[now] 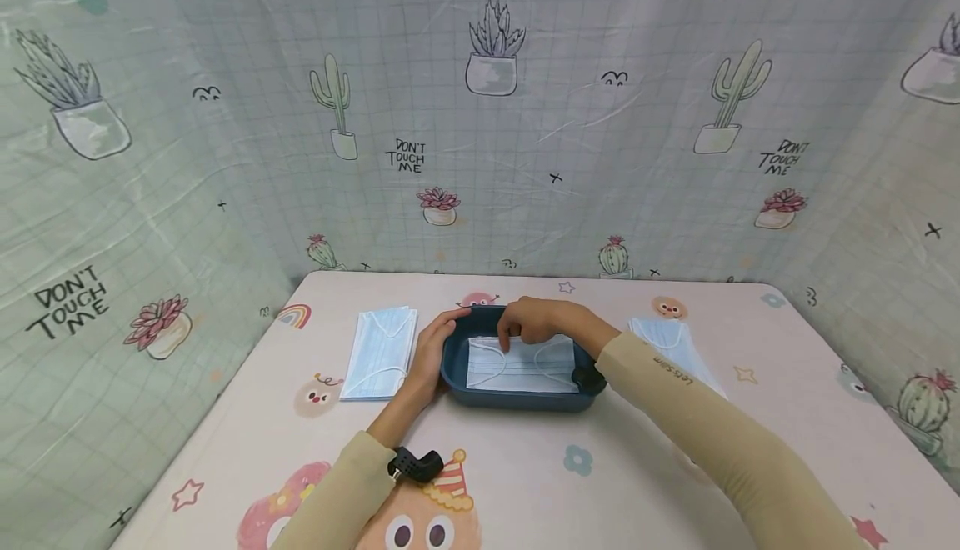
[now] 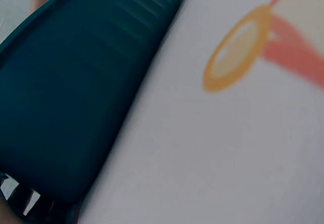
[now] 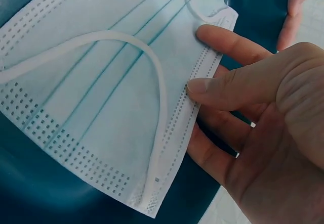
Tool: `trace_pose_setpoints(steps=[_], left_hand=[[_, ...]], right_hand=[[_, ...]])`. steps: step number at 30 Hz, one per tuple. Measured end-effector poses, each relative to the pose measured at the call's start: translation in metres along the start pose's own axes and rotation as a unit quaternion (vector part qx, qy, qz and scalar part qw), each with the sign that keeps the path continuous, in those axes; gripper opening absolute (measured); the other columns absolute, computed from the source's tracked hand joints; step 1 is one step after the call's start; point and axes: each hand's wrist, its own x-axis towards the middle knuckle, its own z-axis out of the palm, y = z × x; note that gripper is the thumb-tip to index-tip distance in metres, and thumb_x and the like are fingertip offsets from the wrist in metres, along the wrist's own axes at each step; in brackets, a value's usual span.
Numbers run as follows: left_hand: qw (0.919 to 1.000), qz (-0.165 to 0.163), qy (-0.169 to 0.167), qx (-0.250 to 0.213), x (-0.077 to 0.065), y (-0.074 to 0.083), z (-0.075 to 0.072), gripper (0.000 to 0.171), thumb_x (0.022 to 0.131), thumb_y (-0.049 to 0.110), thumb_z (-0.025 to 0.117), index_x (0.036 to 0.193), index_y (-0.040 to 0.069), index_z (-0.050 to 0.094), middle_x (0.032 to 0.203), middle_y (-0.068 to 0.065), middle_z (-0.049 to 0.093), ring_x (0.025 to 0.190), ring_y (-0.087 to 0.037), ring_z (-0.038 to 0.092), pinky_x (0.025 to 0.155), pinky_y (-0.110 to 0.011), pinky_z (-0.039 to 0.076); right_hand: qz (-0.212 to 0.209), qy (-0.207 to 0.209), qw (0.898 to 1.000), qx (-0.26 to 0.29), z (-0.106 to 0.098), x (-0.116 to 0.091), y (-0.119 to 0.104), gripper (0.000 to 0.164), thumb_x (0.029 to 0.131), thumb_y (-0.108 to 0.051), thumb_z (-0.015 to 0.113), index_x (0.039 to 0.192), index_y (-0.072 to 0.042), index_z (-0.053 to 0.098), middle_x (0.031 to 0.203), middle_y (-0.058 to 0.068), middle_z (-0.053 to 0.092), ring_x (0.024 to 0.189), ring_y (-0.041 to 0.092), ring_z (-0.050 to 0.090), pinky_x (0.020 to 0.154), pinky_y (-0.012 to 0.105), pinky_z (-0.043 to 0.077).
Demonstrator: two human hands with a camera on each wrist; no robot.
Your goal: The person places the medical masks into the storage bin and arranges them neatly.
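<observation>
A dark blue plastic basket (image 1: 517,401) stands on the table, with a light blue pleated face mask (image 1: 525,371) lying flat in it, its white ear loops on top. My right hand (image 1: 536,321) reaches over the basket from the right. In the right wrist view, that hand (image 3: 253,97) pinches the mask's long edge (image 3: 174,148), thumb on top and some fingers behind it. My left hand (image 1: 429,354) holds the basket's left end, fingertips at the rim. In the left wrist view, the basket wall (image 2: 76,92) hides most of that hand.
Left of the basket lies a pile of face masks (image 1: 380,350). Another face mask (image 1: 667,335) lies to the right, partly under my right forearm. A patterned cloth (image 1: 562,133) hangs behind the printed table (image 1: 517,475). A black band (image 1: 416,465) sits on my left wrist.
</observation>
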Motion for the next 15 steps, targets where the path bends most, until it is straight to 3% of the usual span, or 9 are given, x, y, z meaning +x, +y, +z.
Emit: trace_pose_setpoints(steps=[7,15], left_hand=[[1.0,-0.004,-0.003,-0.002,-0.001,0.0,0.0,0.042,0.11,0.021,0.035,0.138,0.014,0.065,0.151,-0.007,0.058,0.151,-0.025,0.041,0.13,-0.049,0.021],[1.0,-0.004,-0.001,0.0,-0.001,0.0,0.0,0.041,0.109,0.02,0.036,0.137,0.012,0.065,0.15,-0.008,0.059,0.151,-0.025,0.041,0.129,-0.048,0.022]], right_hand=[[0.0,0.001,1.0,0.015,-0.003,-0.004,0.002,0.047,0.085,0.017,0.053,0.107,-0.015,0.078,0.103,0.007,0.068,0.086,0.018,0.054,0.072,0.027,0.042],[0.006,-0.009,1.0,0.025,-0.007,-0.011,0.0,0.045,0.086,0.013,0.056,0.117,-0.014,0.075,0.121,0.008,0.071,0.104,0.02,0.062,0.097,0.036,0.055]])
